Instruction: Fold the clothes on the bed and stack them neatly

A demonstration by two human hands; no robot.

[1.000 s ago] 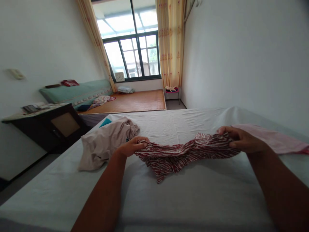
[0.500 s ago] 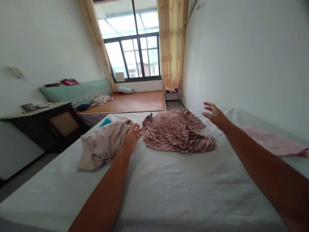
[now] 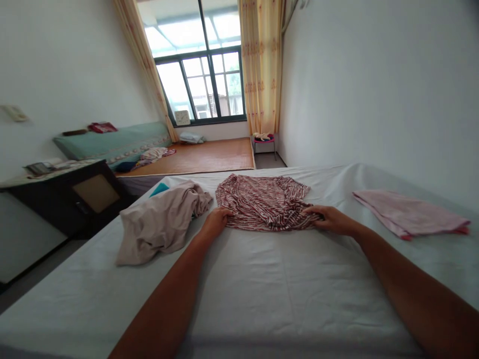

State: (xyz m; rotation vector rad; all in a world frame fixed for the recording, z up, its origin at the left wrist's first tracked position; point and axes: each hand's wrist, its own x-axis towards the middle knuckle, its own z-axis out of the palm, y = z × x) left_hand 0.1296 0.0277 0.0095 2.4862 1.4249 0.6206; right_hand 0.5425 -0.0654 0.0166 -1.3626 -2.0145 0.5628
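Observation:
A red-brown and white striped shirt [image 3: 258,197] lies spread and wrinkled on the pale bed sheet [image 3: 247,289]. At its near left corner, my left hand [image 3: 218,221] is closed with the fabric pinched between the fingers. My right hand [image 3: 329,220] grips the bunched cloth at the shirt's near right side. A crumpled beige garment [image 3: 157,224] rests to the left of my left hand, with a bit of teal cloth [image 3: 159,189] behind it. Off to the right of my right hand lies a flat, folded pink cloth [image 3: 415,212].
Beyond the far edge stands another bed with a brown mat [image 3: 213,155] and clothes on it. A dark cabinet [image 3: 90,192] is at the left, beside the bed. White wall [image 3: 381,89] runs along the right. A small pink stool [image 3: 264,141] stands under the curtain.
Both hands were open and apart from the shirt. They have come down onto its near corners and closed on the fabric. The shirt's right-hand part has been drawn inward.

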